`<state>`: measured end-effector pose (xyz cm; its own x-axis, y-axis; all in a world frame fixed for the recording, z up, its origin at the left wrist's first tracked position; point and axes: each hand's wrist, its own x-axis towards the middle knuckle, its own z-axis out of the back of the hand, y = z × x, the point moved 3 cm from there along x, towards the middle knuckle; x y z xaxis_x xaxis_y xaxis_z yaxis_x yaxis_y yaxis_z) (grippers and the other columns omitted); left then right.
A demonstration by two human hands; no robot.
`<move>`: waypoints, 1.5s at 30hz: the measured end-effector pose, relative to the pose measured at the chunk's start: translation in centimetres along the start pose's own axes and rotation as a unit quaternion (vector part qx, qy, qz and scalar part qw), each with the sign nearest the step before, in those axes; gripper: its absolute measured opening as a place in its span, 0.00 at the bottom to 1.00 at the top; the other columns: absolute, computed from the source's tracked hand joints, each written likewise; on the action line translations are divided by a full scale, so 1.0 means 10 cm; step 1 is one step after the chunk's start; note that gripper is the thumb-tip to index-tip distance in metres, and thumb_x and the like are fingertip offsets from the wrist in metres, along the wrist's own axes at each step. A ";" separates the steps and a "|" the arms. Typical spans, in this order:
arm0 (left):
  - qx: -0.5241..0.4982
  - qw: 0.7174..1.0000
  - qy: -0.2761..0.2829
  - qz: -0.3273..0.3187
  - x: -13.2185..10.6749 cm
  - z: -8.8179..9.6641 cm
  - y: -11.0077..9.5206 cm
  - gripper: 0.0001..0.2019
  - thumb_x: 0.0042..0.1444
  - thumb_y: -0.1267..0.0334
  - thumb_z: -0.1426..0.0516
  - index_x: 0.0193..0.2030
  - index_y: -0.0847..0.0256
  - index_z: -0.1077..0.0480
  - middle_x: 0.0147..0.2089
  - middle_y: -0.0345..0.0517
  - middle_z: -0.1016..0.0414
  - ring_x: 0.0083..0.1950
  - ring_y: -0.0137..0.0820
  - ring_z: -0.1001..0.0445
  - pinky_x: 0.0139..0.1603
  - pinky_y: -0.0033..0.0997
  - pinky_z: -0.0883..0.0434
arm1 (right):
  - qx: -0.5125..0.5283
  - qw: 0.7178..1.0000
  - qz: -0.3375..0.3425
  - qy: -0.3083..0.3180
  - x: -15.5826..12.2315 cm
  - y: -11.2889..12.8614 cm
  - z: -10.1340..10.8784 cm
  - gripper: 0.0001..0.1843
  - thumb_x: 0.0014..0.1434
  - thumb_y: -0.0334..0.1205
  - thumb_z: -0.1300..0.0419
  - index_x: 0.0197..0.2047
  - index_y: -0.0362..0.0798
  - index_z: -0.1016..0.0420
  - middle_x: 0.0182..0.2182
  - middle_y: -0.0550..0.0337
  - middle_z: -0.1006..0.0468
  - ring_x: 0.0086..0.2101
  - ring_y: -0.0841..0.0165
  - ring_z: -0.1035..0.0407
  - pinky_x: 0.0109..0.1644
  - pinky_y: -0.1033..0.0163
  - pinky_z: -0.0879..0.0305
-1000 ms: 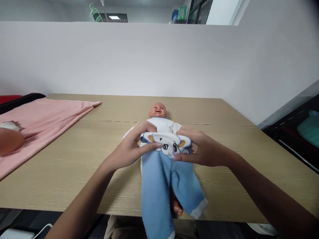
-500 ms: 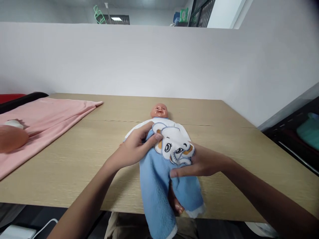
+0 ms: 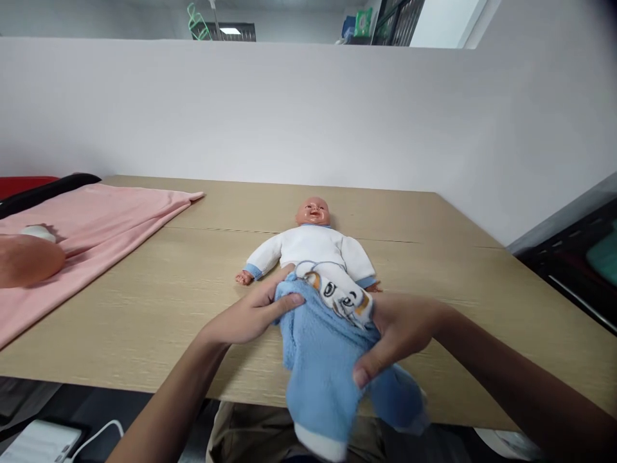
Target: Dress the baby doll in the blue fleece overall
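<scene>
A baby doll lies on its back on the table, head toward the wall, in a white top with blue cuffs. Blue fleece trousers with a white animal-face patch cover its lower body and hang over the near table edge. My left hand grips the waist of the trousers at their left side, thumb on top. On the other side, my right hand holds the bunched fabric, its thumb over the cloth and its fingers partly hidden. The doll's legs and feet are hidden.
A pink cloth covers the table's left part, with an orange-brown rounded object on it. Black and red items sit behind. A white wall bounds the table's back; a black rack stands at right.
The trousers have moved down toward me, baring the doll's white top and sleeves. The animal patch is now folded, and my hands have come down with the cloth. The doll's foot has gone from view.
</scene>
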<state>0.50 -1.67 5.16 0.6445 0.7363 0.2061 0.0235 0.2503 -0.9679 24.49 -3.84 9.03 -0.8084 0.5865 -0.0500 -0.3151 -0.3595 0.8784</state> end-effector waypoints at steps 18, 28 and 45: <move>-0.345 0.928 -0.087 0.109 -0.51 -0.41 0.51 0.18 0.64 0.44 0.27 0.50 0.54 0.14 0.46 0.43 0.11 0.46 0.33 0.15 0.54 0.28 0.21 | 0.270 0.959 0.009 0.085 -0.04 -0.09 -0.53 0.50 0.44 0.54 0.11 0.67 0.46 0.18 0.51 0.52 0.12 0.50 0.56 0.16 0.62 0.55 0.21; -0.224 0.963 0.033 0.149 -0.88 -0.73 0.23 0.41 0.44 0.28 0.24 0.54 0.58 0.14 0.49 0.53 0.13 0.50 0.47 0.19 0.57 0.43 0.24 | 0.249 0.967 -0.053 -0.003 -0.26 0.10 -0.62 0.28 0.74 0.67 0.38 0.47 0.48 0.15 0.42 0.56 0.15 0.44 0.64 0.22 0.57 0.58 0.22; 0.312 0.908 -0.101 0.260 -1.07 -0.80 0.34 0.12 0.67 0.58 0.46 0.53 0.56 0.28 0.46 0.54 0.16 0.55 0.56 0.20 0.64 0.56 0.31 | -0.240 0.940 -0.219 -0.106 -0.03 0.00 -1.04 0.12 0.67 0.40 0.40 0.50 0.46 0.19 0.53 0.41 0.15 0.49 0.48 0.19 0.55 0.47 0.27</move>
<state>-0.22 -13.74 -1.49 0.2896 0.9417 -0.1713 -0.7215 0.0972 -0.6855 19.52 -11.54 4.08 -0.4465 0.8683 -0.2160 -0.8244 -0.3054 0.4766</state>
